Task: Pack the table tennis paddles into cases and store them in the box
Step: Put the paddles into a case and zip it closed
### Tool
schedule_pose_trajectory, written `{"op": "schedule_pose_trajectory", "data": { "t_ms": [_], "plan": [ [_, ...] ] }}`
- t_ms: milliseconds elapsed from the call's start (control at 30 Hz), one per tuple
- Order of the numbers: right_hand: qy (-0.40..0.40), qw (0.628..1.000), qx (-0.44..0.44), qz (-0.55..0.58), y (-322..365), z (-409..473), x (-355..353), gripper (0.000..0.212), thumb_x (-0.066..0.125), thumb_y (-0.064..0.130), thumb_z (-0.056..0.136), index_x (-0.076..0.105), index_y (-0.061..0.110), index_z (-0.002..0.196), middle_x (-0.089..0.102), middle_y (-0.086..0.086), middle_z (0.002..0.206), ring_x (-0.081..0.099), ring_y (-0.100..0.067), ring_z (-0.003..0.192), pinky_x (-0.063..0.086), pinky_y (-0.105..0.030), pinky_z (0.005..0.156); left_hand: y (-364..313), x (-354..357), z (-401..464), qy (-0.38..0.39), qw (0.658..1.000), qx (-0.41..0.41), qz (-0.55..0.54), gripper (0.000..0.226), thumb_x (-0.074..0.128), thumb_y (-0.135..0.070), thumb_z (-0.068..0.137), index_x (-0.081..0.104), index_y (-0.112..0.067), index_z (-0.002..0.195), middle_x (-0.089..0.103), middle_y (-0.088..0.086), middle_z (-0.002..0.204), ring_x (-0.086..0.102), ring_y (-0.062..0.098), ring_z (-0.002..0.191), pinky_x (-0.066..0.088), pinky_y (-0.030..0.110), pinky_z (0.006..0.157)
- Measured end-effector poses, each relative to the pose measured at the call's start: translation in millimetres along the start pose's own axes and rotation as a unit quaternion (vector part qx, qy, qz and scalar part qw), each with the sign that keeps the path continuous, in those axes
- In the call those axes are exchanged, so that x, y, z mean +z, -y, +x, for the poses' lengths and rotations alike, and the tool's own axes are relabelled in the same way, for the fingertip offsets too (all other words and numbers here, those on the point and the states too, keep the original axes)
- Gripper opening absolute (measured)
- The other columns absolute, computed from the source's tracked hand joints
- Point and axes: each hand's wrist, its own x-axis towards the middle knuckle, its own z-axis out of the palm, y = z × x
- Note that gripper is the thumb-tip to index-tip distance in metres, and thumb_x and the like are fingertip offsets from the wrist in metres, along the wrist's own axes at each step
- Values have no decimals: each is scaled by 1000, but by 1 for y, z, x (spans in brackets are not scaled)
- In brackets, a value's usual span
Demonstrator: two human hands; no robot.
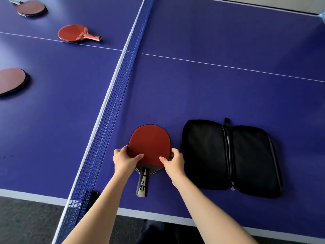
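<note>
A red-faced paddle with a dark handle lies near the front edge of the blue table, right of the net. My left hand pinches the blade's lower left edge, thumb on the red rubber. My right hand pinches the lower right edge the same way. A black zip case lies opened flat just to the right of the paddle, with nothing inside. No box is in view.
The net runs diagonally across the table, left of my hands. Beyond it lie three more red paddles: one mid-left, one at the far left edge, one at top left. Dark floor lies below the table's edge.
</note>
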Motion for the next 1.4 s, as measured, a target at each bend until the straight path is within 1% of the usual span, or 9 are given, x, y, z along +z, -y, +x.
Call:
{"op": "schedule_pose_trajectory", "data": {
  "t_ms": [200,367,567,700,833,900,1133,1267,1400],
  "plan": [
    [-37,999,-13,37,-3,15,-62,54,72,17,82,51,11,132,53,-9,124,57,-21,107,50,-34,95,-46,35,-20,28,998,49,-14,52,79,-27,77,59,-14,123,38,0,115,49,23,113,48,41,98],
    [-71,996,-9,54,-24,27,-131,54,72,18,82,52,13,132,52,-7,123,55,-16,100,46,-26,86,-84,91,-45,59,996,72,-13,53,78,-26,78,57,-15,126,38,0,115,50,23,112,48,42,98],
    [-99,993,6,61,-62,42,-227,54,72,15,81,53,12,131,55,-10,122,58,-21,104,49,-33,93,-125,182,-87,73,993,89,-11,62,79,-27,77,54,-13,131,40,3,120,50,24,116,45,38,102],
    [-106,993,8,53,-89,55,-287,47,71,13,82,58,13,127,59,-11,117,60,-23,99,50,-38,93,-146,241,-115,82,991,108,-1,52,78,-27,76,59,-12,122,37,0,114,50,23,113,42,30,100],
    [-104,994,12,36,-113,72,-335,46,71,14,82,58,13,127,58,-10,119,58,-24,106,49,-40,96,-163,289,-134,90,990,105,16,45,78,-27,77,60,-10,115,36,0,110,49,24,112,38,24,94],
    [-103,994,13,29,-123,80,-348,47,71,15,82,57,11,127,57,-11,121,57,-25,109,48,-40,96,-167,303,-139,92,991,99,23,48,78,-27,77,59,-9,118,36,1,110,49,24,112,38,24,93],
    [-86,996,23,13,-141,98,-357,48,70,17,83,55,9,128,56,-12,124,56,-25,111,48,-40,97,-172,322,-136,102,990,79,62,54,77,-26,79,56,-7,125,39,9,122,47,28,117,41,36,104],
    [-87,996,28,-2,-145,104,-356,51,69,18,84,53,7,132,53,-12,126,54,-27,115,47,-41,99,-171,326,-132,112,987,85,79,47,77,-25,79,59,-5,117,39,8,116,50,28,111,44,37,100],
    [-97,995,25,-10,-146,106,-355,50,69,16,85,52,7,131,52,-12,124,54,-26,113,46,-36,97,-167,327,-130,116,985,96,80,46,78,-24,78,59,-6,117,37,3,111,51,27,109,45,34,98]
  ]
}}
